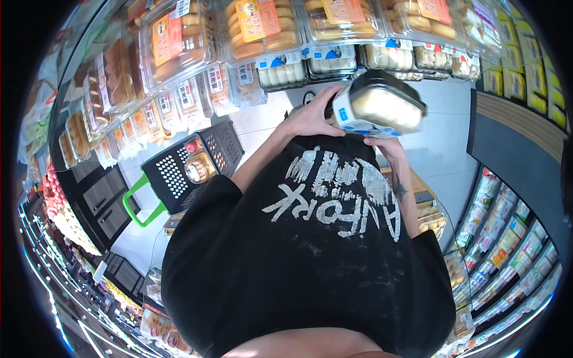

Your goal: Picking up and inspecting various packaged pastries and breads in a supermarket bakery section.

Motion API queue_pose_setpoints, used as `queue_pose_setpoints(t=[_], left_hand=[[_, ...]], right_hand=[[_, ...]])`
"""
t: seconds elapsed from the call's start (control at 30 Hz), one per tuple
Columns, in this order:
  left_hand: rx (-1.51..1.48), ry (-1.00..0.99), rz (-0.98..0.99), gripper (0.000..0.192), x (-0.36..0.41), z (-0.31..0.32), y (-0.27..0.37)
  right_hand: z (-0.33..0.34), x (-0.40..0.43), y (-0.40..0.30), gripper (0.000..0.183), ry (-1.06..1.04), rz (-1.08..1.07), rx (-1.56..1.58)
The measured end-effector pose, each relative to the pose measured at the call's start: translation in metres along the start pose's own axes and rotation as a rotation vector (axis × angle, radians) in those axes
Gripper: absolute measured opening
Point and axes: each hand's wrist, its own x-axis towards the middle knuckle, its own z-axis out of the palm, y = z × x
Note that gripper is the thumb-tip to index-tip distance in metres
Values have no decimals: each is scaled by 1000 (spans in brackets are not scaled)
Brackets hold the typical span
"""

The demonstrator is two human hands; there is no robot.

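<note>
A pastry pack [387, 109] with a black tray, clear plastic and a white-and-blue paper sleeve is held tilted just in front of my waist. My left hand [315, 115] grips its left end, with the thumb below and the fingers around the side. At the pack's lower right edge is my right hand [388, 147], its thumb near the sleeve and its other fingers mostly hidden behind the pack. Similar sleeved packs [331, 61] sit in a row on the display beyond it. Pale contents in the held pack are blurred by glare.
Clear boxes of round cakes [262, 27] line the upper display tier. To the left on the floor stands a black perforated shopping basket [168, 172] with a green handle [142, 201], holding a clear pastry box [199, 168]. Grey shelving [515, 129] rises on the right.
</note>
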Motion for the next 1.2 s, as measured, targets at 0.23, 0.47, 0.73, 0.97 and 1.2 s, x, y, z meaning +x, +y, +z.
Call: queue_pose_setpoints(t=[0.23,0.47,0.73,0.97,1.2], left_hand=[[-155,-73,233,85,18,-62,99],[-150,-232,294,78,26,-78,119],[48,-200,247,68,30,-77,133],[16,36,155,58,21,-55,130],[207,-39,76,54,23,-65,119]], right_hand=[[51,-83,-49,110,-286,-225,168],[55,-75,-25,93,-118,-338,-29],[72,-77,-56,62,3,-379,-309],[67,-77,-47,77,77,-488,-328],[83,-78,-52,68,63,-393,-313]])
